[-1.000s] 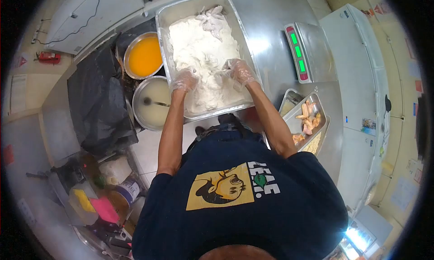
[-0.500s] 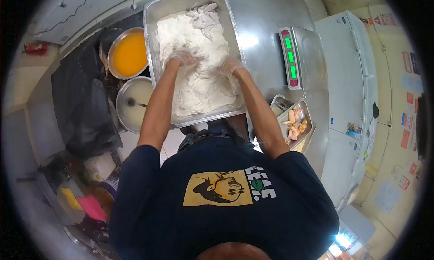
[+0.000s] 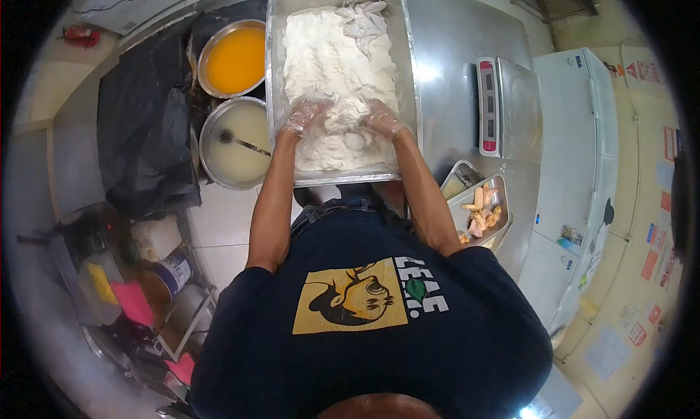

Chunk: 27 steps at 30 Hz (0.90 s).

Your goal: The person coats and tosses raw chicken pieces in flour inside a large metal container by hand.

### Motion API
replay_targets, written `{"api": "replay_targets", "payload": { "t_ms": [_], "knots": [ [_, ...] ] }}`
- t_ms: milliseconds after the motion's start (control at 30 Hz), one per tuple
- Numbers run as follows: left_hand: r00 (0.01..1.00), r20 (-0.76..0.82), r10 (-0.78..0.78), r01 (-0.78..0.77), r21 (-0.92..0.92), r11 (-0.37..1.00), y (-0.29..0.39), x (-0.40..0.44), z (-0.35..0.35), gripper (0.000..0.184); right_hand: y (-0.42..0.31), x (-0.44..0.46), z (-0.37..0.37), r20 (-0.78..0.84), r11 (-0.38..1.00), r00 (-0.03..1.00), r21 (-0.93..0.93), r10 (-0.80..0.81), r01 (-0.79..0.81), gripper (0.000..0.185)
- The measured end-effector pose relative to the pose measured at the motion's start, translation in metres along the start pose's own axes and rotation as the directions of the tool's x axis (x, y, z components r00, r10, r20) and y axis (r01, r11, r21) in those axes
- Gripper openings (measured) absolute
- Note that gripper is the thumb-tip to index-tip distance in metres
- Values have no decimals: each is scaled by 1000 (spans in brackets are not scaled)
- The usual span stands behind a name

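A deep metal tray (image 3: 406, 47) holds white flour (image 3: 313, 47). Both my hands wear clear plastic gloves dusted with flour. My left hand (image 3: 310, 115) curls around the left side of a lumpy mass of flour-coated chicken (image 3: 345, 116). From the opposite side my right hand (image 3: 382, 118) grips the same mass; its fingertips are partly buried in flour. At the tray's far end lie pale, floured chicken wings (image 3: 363, 24).
Left of the tray stand a bowl of orange liquid (image 3: 235, 58) and a bowl of cloudy liquid (image 3: 230, 149) with a ladle (image 3: 244, 141). To the right are a digital scale (image 3: 518, 109) and a small tray (image 3: 500, 189) with chicken pieces (image 3: 481, 213).
My hands have come closer together, with the floured mass now between them. The view has shifted, so the tray sits further right and higher. The scale's green digits no longer show.
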<state>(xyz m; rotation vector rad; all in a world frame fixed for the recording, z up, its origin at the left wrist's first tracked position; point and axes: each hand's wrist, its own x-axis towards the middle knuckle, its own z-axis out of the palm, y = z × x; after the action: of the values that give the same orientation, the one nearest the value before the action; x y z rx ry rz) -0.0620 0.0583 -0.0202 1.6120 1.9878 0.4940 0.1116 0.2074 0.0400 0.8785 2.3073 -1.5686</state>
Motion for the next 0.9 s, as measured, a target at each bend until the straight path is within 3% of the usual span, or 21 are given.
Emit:
{"api": "replay_targets", "payload": {
  "t_ms": [33,67,100,167,200,267,333,367,400,467,500,567,600,667,700,733,767,800,833,867,900],
  "knots": [
    [990,117,-80,68,100,993,6,-3,-8,38,-7,-7,1,-14,991,1000,-129,-26,24,47],
    [990,116,-81,69,102,992,13,-8,-16,38,-10,-12,2,-27,965,998,-257,-54,45,43],
    [968,130,-214,237,-198,951,28,-16,-30,43,1,-9,4,-28,965,998,-256,-57,48,43],
    [927,180,-331,376,-472,798,48,-22,-49,52,47,8,7,224,736,938,-581,-265,347,40],
    [898,214,-385,441,-423,792,55,-24,-54,60,61,13,11,222,737,938,-580,-268,348,40],
    [865,245,-437,500,-367,784,58,-26,-54,68,78,19,16,24,875,998,-483,55,-36,42],
    [888,160,-432,442,-33,896,57,-27,-47,49,67,8,13,-88,923,993,-369,81,-107,42],
    [889,160,-429,439,-29,898,57,-27,-47,49,59,2,12,-191,955,975,-246,118,-163,42],
    [877,184,-443,457,-37,889,56,-28,-47,50,60,1,13,-194,956,974,-243,116,-163,42],
    [867,208,-453,470,-41,882,42,-24,-33,52,64,0,12,-228,992,965,24,126,-124,42],
    [890,193,-412,413,37,910,14,-17,-5,51,65,-1,13,-233,992,964,27,127,-124,42],
    [913,183,-366,349,121,929,14,-17,-2,50,69,-1,14,-295,996,955,-66,36,-58,40],
    [897,155,-415,407,81,910,44,-25,-23,48,76,2,13,-299,996,953,-62,38,-60,40],
    [878,128,-461,460,42,887,49,-30,-27,46,81,7,10,-261,905,953,-423,-154,30,36],
    [949,105,-297,284,123,951,28,-29,-10,49,78,5,9,-238,845,947,-532,-214,57,36],
    [988,95,-121,100,205,974,16,-28,-1,53,57,-3,5,-258,995,964,-87,-61,40,35],
    [988,96,-120,98,207,973,23,-32,-9,53,38,-13,1,-206,926,975,378,84,0,35],
    [981,85,-173,174,-11,985,40,-40,-25,59,25,-23,-3,-208,925,975,379,85,0,35],
    [976,85,-199,208,-120,971,52,-43,-34,63,14,-31,-6,-305,1000,952,19,6,0,35],
    [971,86,-224,238,-227,944,65,-46,-43,68,9,-35,-7,-365,939,925,-343,-103,-31,34],
    [943,104,-315,321,-42,946,74,-46,-45,80,11,-35,-4,-366,939,925,-341,-101,-32,34]
  ]
}}
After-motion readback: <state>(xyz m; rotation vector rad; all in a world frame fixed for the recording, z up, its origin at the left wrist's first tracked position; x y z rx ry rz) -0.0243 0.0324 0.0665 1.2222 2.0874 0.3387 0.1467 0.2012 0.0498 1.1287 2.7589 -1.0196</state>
